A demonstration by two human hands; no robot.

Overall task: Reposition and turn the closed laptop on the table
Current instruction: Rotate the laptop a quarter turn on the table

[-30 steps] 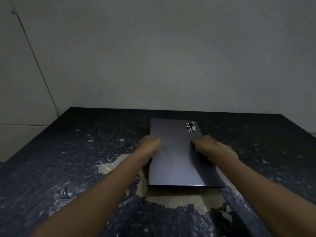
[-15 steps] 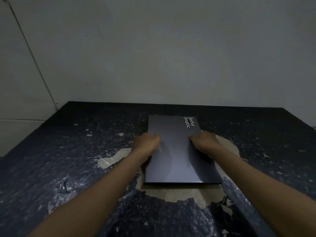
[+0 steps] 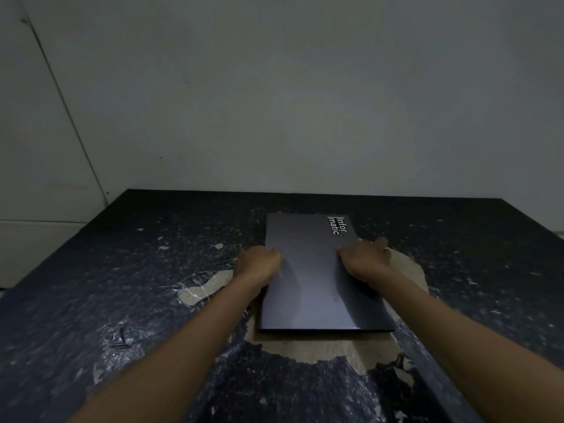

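Observation:
A closed dark grey laptop (image 3: 314, 288) lies flat on the dark table (image 3: 122, 285), its long sides running away from me and a white logo near its far right corner. My left hand (image 3: 259, 264) grips the laptop's left edge about halfway along. My right hand (image 3: 366, 261) grips the right edge opposite it, fingers curled over the lid. Both forearms reach in from the bottom of the view.
The table's dark coating is peeling, with a pale bare patch (image 3: 320, 346) under and in front of the laptop and another (image 3: 198, 291) to its left. A plain wall (image 3: 305, 102) stands right behind the table's far edge.
The laptop has slid slightly away from me and a little left, both hands staying on its side edges. Its orientation is almost unchanged.

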